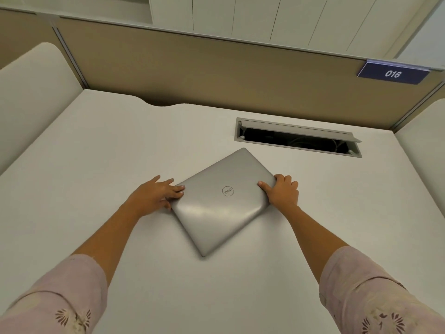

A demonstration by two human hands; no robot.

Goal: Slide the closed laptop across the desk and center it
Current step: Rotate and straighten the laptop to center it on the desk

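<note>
While my left hand (156, 196) and right hand (283, 192) clamp opposite corners, closed laptop (222, 203) between them, turned diamond-wise on desk (96, 153)

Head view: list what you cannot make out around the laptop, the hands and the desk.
- Laptop: underside hidden by its own closed lid.
- Left hand: palm faces down, hidden by the hand itself.
- Right hand: fingers curl behind the laptop's corner, so the contact is unseen.
- Cable slot: inside too dark; contents unclear.
- Desk: near edge cut off by the bottom of the frame.
</note>
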